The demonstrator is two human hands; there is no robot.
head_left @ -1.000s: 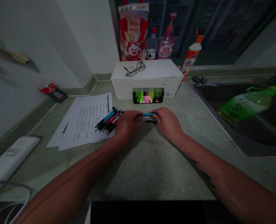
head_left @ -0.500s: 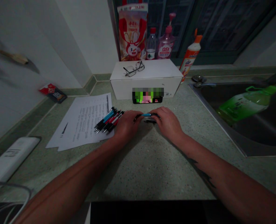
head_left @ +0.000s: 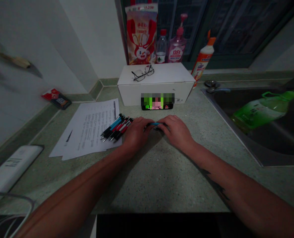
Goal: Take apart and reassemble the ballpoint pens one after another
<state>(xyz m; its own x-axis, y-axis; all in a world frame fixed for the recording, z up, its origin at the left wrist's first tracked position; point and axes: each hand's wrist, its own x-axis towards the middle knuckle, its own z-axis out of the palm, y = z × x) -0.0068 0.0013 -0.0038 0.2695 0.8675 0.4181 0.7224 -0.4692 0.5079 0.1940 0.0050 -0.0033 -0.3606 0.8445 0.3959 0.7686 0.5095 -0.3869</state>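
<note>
A blue and black pen (head_left: 156, 124) is held level between my two hands, just above the counter. My left hand (head_left: 137, 131) grips its left end and my right hand (head_left: 176, 129) its right end, both with fingers closed. A dark item (head_left: 158, 128) shows partly beneath the pen, mostly hidden by my fingers. Left of my left hand, several pens (head_left: 115, 128) in blue, red and black lie in a bunch on printed paper sheets (head_left: 87, 127).
Behind my hands, a phone (head_left: 157, 106) leans on a white box (head_left: 157, 90) with glasses (head_left: 143, 73) on top. A power strip (head_left: 14, 167) lies at left. At right, a green bottle (head_left: 263, 112) rests in the sink (head_left: 273, 150). An orange-capped bottle (head_left: 203, 61) stands beside the box.
My hands have drawn slightly closer together around the blue pen, which now sits more level. Less of the dark item under it shows.
</note>
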